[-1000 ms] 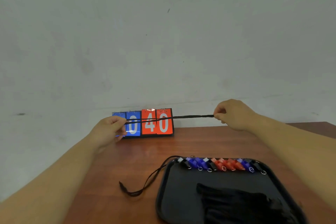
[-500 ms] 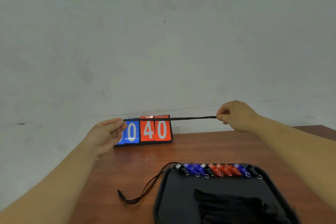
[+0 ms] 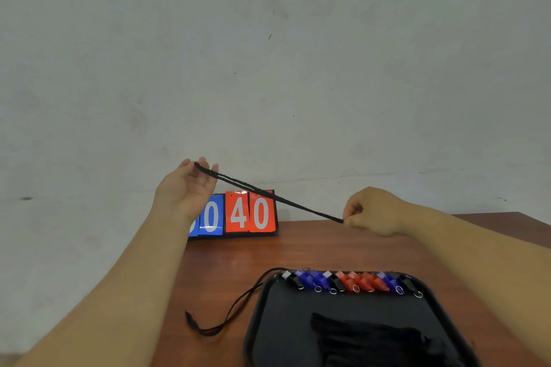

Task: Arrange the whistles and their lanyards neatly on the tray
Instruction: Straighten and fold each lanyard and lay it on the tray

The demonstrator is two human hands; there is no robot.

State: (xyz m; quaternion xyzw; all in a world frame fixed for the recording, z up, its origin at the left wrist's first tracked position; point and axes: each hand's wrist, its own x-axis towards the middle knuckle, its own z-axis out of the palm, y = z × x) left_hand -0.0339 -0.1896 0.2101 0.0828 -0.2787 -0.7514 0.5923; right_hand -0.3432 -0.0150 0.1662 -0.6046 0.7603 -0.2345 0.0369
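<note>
Black lanyard [image 3: 268, 192] stretched taut in the air above the table [image 3: 298, 253], sloping down from the left hand [image 3: 186, 188] to the right hand [image 3: 371, 211]. Left hand raised, palm turned up and loosely open, fingers [image 3: 204, 162] only half curled, with the looped end hooked over the fingertips. Right hand closed in a loose fist, pinching the other end between thumb and forefinger. Doubled cord, 2 strands visible near the left hand.

Behind, a scoreboard [image 3: 235, 213] against the wall. Below, a black tray [image 3: 259, 307] with a row of whistles [image 3: 351, 281] along its far edge, in black, blue and red. Dark bundle of lanyards [image 3: 372, 340] piled in the tray centre. 1 more loose lanyard [image 3: 226, 316] trailing off the left rim onto the wood.

Probably very light, soft and limp: no shape of its own, likely to sag and tangle once tension is released. Best held at both ends, as here, then folded in half. Loose hooking on the left looks easy to slip. Whistles likely hard, light plastic; small rings suitable for pinching.
</note>
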